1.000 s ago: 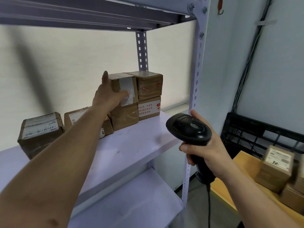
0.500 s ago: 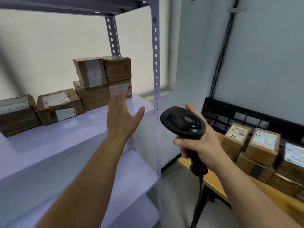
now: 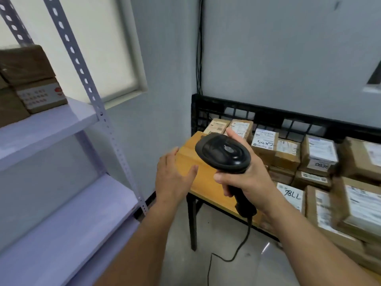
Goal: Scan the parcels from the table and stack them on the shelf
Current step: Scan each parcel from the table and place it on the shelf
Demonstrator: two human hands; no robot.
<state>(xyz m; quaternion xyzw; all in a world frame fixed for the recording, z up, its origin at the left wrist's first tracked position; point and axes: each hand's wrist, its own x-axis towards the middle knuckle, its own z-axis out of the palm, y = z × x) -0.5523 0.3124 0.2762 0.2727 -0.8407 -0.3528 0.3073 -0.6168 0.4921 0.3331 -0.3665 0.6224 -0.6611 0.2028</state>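
Grey walls [image 3: 288,58] hold a blinded window [image 3: 107,48]; black cables [image 3: 199,48] descend the corner.

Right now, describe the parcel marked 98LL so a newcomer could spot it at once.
Start at the wooden table beside the shelf. Near its front edge, beside the right hand holding the scanner, lies a brown parcel. Only its white label bears handwritten 98LL.
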